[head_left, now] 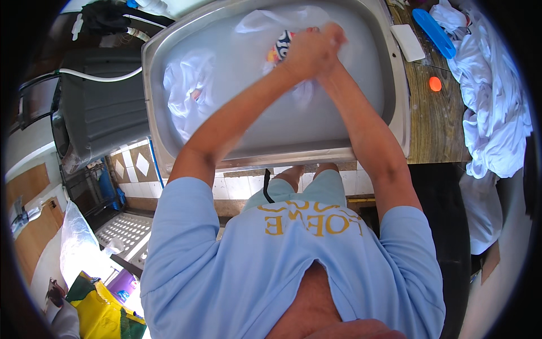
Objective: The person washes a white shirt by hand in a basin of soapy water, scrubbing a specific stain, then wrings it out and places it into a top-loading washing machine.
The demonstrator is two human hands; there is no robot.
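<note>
A metal sink (396, 127) full of cloudy, greyish water lies in front of me. Near its far side both my hands are pressed together over a white cloth with a bright print (280, 46), of which a red, dark blue and yellow part shows. My left hand (307, 55) is closed around the cloth. Crossing close against it, my right hand (333, 39) is closed too, slightly smeared by motion, and its grip is partly hidden. More white fabric (189, 85) floats half sunk on the left side of the water. Another pale piece lies along the far edge.
Right of the sink, a wooden counter (432, 133) holds a white rectangular block (407, 43), a blue brush-shaped object (433, 33), an orange disc (435, 83) and a heap of white clothes (491, 96). A dark grey plastic bin (104, 107) and a white hose (101, 77) are on the left.
</note>
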